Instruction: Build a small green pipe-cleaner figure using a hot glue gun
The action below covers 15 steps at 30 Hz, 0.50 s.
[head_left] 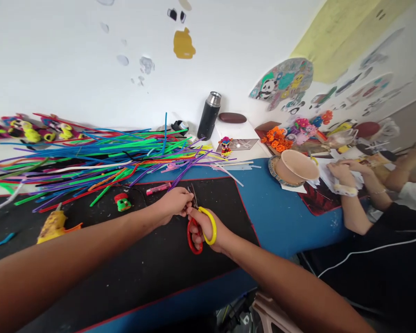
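My right hand (206, 226) is closed around the handles of a pair of scissors (212, 227), one loop yellow and one red. The blades point away from me and stand slightly apart. Just left of them, my left hand (176, 202) is closed in a pinch close to the blades. Whatever lies between its fingertips is too small to make out. Both hands are over a black mat (152, 268) with a red edge. A pink tube (158, 188) and a small green and red figure (122, 202) lie left of my left hand.
Many coloured pipe cleaners (125, 155) are heaped at the back left. A yellow glue gun (53, 225) rests on the mat. A black flask (209, 115) stands by the wall. At right are a beige bowl (296, 167) and another person's hands (346, 173).
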Each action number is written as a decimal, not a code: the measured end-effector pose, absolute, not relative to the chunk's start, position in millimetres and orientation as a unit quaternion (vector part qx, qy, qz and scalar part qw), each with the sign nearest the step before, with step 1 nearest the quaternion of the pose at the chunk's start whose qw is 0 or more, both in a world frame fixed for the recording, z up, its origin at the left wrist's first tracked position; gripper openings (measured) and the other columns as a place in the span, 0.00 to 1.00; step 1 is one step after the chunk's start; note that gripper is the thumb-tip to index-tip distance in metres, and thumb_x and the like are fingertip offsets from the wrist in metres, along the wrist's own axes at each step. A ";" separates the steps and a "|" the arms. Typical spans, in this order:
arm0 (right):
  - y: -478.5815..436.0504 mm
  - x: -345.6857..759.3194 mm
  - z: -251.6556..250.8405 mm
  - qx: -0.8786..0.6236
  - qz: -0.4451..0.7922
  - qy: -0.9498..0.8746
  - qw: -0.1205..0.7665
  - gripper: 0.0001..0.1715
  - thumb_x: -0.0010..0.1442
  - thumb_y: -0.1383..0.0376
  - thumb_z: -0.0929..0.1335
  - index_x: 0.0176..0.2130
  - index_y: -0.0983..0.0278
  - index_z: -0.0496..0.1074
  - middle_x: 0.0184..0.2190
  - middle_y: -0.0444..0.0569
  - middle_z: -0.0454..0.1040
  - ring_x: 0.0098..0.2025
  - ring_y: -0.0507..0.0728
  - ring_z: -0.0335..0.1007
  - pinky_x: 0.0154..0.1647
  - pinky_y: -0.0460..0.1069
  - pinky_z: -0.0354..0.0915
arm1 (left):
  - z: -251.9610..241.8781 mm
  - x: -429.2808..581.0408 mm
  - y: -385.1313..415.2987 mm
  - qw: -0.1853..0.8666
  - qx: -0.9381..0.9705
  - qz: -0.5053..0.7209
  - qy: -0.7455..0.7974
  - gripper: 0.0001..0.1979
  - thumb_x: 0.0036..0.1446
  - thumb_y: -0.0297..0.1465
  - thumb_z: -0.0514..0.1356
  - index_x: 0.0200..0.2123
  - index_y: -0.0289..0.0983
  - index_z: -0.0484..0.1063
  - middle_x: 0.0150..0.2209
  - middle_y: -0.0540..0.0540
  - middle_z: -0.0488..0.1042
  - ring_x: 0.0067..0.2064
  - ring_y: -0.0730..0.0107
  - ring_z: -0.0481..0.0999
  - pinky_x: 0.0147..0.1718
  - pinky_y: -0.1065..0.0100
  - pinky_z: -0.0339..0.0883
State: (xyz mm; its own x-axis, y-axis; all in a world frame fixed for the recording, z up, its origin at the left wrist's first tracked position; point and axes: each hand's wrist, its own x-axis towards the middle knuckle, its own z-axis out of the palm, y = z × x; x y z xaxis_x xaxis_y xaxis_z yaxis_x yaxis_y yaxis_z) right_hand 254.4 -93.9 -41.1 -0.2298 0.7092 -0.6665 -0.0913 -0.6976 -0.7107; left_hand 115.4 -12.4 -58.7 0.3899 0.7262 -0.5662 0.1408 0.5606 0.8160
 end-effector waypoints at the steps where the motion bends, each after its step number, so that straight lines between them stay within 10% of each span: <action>1: -93.2 255.5 -40.9 -0.557 0.739 -0.267 0.270 0.24 0.70 0.43 0.68 0.39 0.59 0.63 0.16 0.31 0.60 0.13 0.48 0.52 0.15 0.45 0.63 | -61.2 116.4 -9.4 0.721 0.420 0.186 0.519 0.16 0.66 0.40 0.70 0.33 0.35 0.75 0.28 0.45 0.79 0.25 0.67 0.77 0.25 0.67 0.71; 6: -93.0 258.9 -42.3 -0.546 0.765 -0.224 0.257 0.25 0.72 0.42 0.66 0.38 0.58 0.62 0.17 0.31 0.59 0.13 0.48 0.49 0.16 0.44 0.63 | -61.8 121.4 0.8 0.724 0.408 0.107 0.546 0.21 0.73 0.39 0.66 0.64 0.39 0.74 0.62 0.39 0.76 0.57 0.53 0.81 0.54 0.47 0.80; 15: -92.5 254.5 -44.6 -0.554 0.763 -0.210 0.257 0.26 0.73 0.41 0.66 0.37 0.58 0.61 0.18 0.31 0.57 0.14 0.48 0.49 0.16 0.44 0.62 | -42.9 125.1 1.5 0.693 0.427 0.065 0.577 0.16 0.73 0.38 0.66 0.57 0.36 0.78 0.55 0.39 0.81 0.50 0.56 0.83 0.48 0.53 0.82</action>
